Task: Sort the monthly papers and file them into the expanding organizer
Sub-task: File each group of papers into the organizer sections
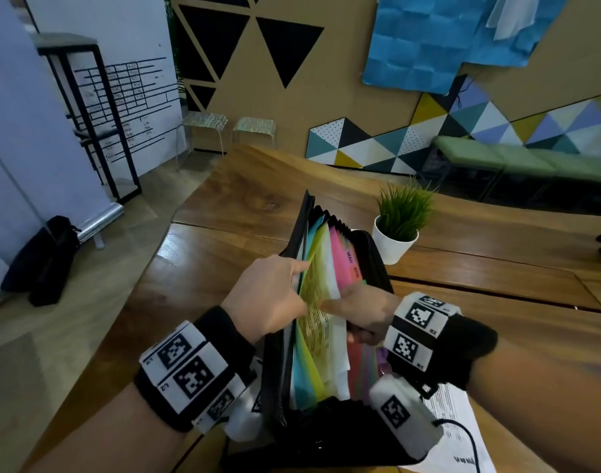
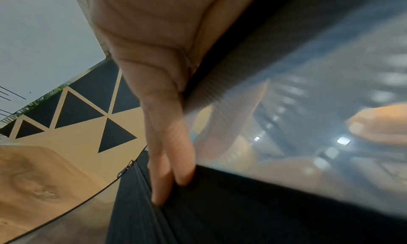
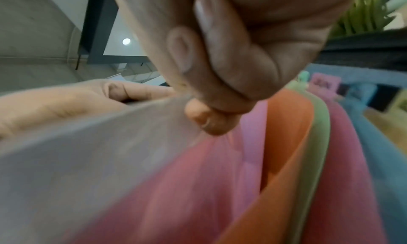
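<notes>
Wooden table (image 1: 224, 268): potted plant (image 1: 399, 221) beside organizer (image 1: 326, 336).

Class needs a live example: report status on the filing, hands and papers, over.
Left hand holding organizer pockets open. Right hand pinching printed sheet, partly in a front pocket. More papers wait on table; nothing blocking.

Tan triangle-patterned wall (image 1: 333, 80) behind green bench (image 1: 517, 162).

Both hands crowd the organizer (image 1: 329, 268) mouth; potted plant (image 1: 399, 223) stands just beside its far right end; table (image 1: 496, 268) lies bare toward the right edge.
</notes>
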The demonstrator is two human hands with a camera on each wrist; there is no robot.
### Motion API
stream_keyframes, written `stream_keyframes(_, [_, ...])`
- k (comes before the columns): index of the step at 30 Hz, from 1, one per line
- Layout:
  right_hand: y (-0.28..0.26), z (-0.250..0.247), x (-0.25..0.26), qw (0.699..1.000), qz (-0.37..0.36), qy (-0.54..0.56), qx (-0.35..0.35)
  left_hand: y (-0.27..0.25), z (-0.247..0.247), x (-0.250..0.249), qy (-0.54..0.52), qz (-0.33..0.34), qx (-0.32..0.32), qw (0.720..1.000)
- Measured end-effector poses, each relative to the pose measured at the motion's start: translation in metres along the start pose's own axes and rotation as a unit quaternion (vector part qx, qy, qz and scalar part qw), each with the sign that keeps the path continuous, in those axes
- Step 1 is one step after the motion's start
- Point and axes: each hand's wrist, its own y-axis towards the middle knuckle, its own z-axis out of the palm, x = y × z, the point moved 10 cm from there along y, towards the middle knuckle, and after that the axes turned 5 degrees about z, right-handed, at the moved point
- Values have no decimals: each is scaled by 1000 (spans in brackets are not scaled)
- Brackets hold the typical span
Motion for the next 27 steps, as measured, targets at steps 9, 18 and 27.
stream_keyframes(9, [10, 6, 8, 987, -31, -153, 36, -5, -10, 6, -13, 5, -9, 1000])
stream_keyframes(18, [21, -28, 32, 973, -61, -202, -89, -7, -15, 11, -13, 10, -13, 1000])
stream_keyframes(27, [47, -43, 24, 990, -71, -54, -109, -10, -17, 15, 0, 0, -21, 1000])
